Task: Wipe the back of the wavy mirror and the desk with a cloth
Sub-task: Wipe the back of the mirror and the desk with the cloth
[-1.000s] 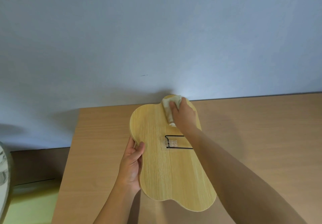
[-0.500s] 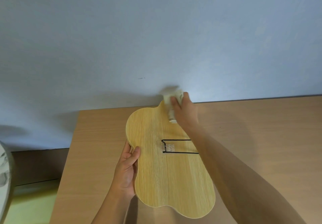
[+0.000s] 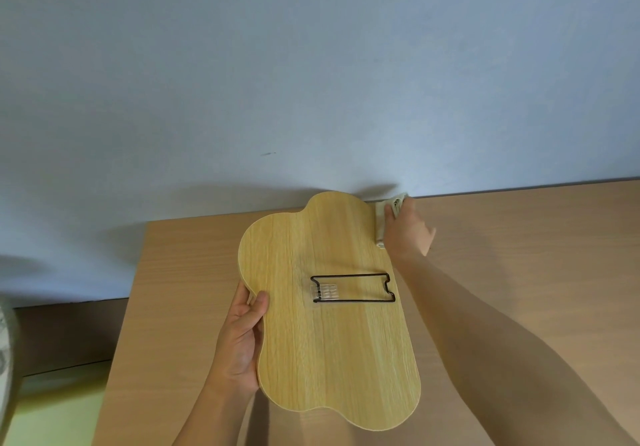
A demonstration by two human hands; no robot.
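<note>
The wavy mirror (image 3: 322, 334) shows its light wooden back, with a black wire stand (image 3: 353, 288) folded flat across it. My left hand (image 3: 242, 338) grips the mirror's left edge, thumb on the back. My right hand (image 3: 407, 229) is closed on a folded cream cloth (image 3: 382, 222) just off the mirror's upper right edge, over the wooden desk (image 3: 519, 272) near the wall. The mirror's glass side is hidden.
A pale blue wall (image 3: 311, 81) rises directly behind the desk. The desk's left edge runs down past my left forearm. A round pale object (image 3: 5, 359) shows at the far left edge, beyond the desk, above a yellow-green floor patch (image 3: 52, 414).
My right hand with the cloth has slid right, off the mirror's top lobe to beside its upper right edge. The mirror has shifted slightly in my left hand.
</note>
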